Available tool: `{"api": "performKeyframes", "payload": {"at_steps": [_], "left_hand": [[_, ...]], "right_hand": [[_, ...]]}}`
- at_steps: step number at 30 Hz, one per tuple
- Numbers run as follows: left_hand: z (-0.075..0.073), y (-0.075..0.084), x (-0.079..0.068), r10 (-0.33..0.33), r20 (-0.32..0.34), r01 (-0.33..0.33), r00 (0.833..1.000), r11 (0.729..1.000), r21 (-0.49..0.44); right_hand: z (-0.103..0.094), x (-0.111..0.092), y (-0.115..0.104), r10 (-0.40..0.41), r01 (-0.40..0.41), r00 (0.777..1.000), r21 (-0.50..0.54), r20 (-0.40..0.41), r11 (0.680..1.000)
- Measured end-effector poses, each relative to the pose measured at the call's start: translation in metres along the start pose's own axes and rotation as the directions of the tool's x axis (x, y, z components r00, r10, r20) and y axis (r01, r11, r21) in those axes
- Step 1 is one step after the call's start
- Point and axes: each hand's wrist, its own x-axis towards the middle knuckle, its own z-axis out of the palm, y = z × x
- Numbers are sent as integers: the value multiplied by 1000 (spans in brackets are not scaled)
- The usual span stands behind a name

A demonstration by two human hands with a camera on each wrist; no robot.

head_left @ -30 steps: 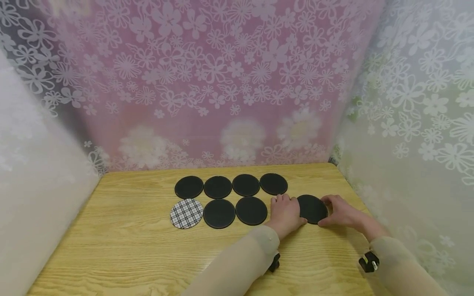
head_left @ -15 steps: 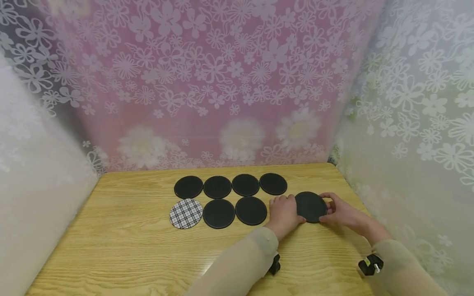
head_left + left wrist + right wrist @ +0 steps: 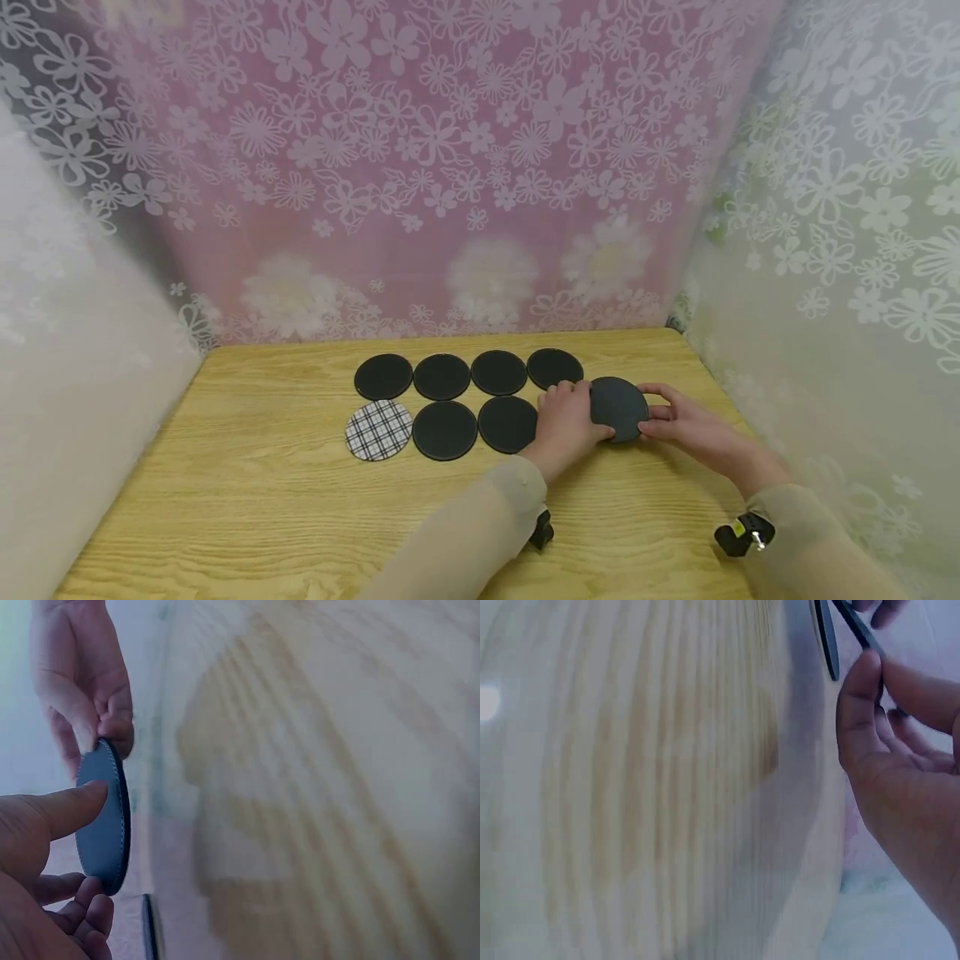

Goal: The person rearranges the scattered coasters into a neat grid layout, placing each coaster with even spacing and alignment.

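Note:
A round black coaster (image 3: 619, 409) is held between my two hands, raised off the table. In the head view my left hand (image 3: 562, 421) grips its left side and my right hand (image 3: 690, 429) pinches its right edge. Pale stitching runs along the rim of this coaster (image 3: 103, 825) in the left wrist view, where the left thumb (image 3: 71, 810) lies on its face. Seen from the right wrist, the coaster (image 3: 861, 631) shows edge-on and tilted. Beside the left hand lies a black coaster (image 3: 507, 425), partly covered by it.
Black coasters form a back row on the wooden table (image 3: 247, 500), one of them (image 3: 555, 368) just behind the left hand. At the front row's left end lies a black-and-white plaid coaster (image 3: 378, 430), beside another black coaster (image 3: 445, 431). Floral curtains (image 3: 480, 167) surround the table.
Both hands have lifted the black coaster from the table and carried it slightly left and back. The left hand now overlaps the neighbouring coaster. The other coasters have not moved.

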Motion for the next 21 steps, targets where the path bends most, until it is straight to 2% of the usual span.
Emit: {"api": "performKeyframes", "payload": {"at_steps": [4, 12, 16, 21], "left_hand": [[-8, -7, -1, 20, -20, -20, 1000, 1000, 15], [-20, -30, -11, 54, -20, -53, 998, 997, 55], [-26, -41, -18, 75, -13, -74, 997, 995, 72], [-33, -52, -27, 60, -1, -60, 998, 998, 28]], "right_hand": [[6, 5, -6, -3, 4, 1000, 34, -27, 999], [16, 11, -9, -64, 59, 997, 111, 50, 992], [23, 15, -14, -52, 44, 997, 129, 60, 991], [32, 22, -21, -14, 2, 996, 147, 84, 989]]}}
